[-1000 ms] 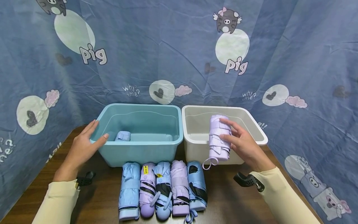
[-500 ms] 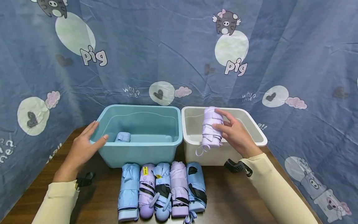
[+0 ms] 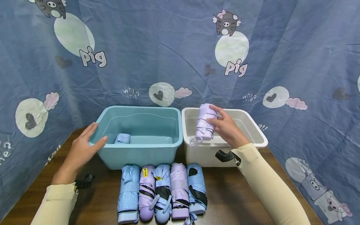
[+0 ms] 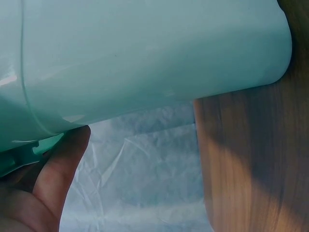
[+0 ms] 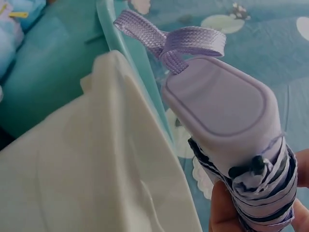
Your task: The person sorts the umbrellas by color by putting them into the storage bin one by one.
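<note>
My right hand (image 3: pixel 227 126) grips a folded lilac umbrella (image 3: pixel 206 122) around its middle, over the left part of the white bin (image 3: pixel 225 145). In the right wrist view the umbrella's flat handle end (image 5: pixel 222 99) with its woven strap loop (image 5: pixel 195 41) points toward the camera. My left hand (image 3: pixel 84 146) rests with spread, fairly straight fingers at the left end of the teal bin (image 3: pixel 140 146). A fingertip (image 4: pixel 79 137) touches that bin's side in the left wrist view. A folded blue umbrella (image 3: pixel 122 138) lies inside the teal bin, partly hidden by the front wall.
In front of the bins several folded umbrellas lie side by side on the wooden table (image 3: pixel 225 190), alternating blue (image 3: pixel 128 193) and lilac (image 3: pixel 179 190). The two bins stand close together. A blue printed cloth (image 3: pixel 168 47) hangs behind them.
My right hand has carried the lilac umbrella left and farther back, from the white bin's front edge to over its opening. My left hand has stayed at the teal bin.
</note>
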Tool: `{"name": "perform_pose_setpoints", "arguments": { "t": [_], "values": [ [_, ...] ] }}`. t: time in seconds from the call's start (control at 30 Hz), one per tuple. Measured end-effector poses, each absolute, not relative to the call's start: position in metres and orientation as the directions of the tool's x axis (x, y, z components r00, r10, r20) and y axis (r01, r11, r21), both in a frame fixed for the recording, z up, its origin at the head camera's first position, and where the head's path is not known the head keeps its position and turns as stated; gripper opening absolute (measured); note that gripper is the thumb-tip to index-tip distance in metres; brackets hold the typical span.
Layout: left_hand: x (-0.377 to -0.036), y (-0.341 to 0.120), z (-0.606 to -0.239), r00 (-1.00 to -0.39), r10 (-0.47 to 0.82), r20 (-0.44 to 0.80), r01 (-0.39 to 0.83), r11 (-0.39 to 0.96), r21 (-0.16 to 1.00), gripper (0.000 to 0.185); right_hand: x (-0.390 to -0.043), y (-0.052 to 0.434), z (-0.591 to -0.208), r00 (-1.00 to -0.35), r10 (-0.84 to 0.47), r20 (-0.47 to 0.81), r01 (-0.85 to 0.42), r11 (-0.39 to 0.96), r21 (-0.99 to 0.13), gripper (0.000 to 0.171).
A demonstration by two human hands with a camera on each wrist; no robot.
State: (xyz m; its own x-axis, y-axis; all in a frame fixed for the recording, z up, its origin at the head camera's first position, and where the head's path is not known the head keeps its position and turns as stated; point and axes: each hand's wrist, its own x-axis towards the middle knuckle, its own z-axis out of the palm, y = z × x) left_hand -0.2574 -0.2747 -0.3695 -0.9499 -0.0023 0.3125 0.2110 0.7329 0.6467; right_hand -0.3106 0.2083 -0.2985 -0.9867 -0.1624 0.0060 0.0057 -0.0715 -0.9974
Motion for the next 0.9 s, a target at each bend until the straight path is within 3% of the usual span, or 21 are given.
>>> {"name": "perform_pose_setpoints", "arguments": {
  "t": [0.23, 0.57, 0.9],
  "values": [
    [-0.258, -0.275, -0.372, -0.946, 0.007, 0.324, 0.225, 0.733, 0.642, 0.079, -0.325, 0.199, -0.299, -0.987, -0.161, -0.028, 0.050, -0.137, -0.989, 0.068],
    [-0.258, -0.277, -0.372, -0.942, 0.004, 0.335, 0.232, 0.727, 0.646, 0.079, -0.340, 0.190, -0.307, -0.988, -0.128, -0.089, 0.101, -0.095, -0.990, 0.070],
    [-0.257, -0.276, -0.372, -0.940, 0.005, 0.340, 0.236, 0.730, 0.642, 0.079, -0.345, 0.187, -0.326, -0.987, -0.128, -0.095, 0.088, 0.056, -0.995, 0.068]
  ]
}}
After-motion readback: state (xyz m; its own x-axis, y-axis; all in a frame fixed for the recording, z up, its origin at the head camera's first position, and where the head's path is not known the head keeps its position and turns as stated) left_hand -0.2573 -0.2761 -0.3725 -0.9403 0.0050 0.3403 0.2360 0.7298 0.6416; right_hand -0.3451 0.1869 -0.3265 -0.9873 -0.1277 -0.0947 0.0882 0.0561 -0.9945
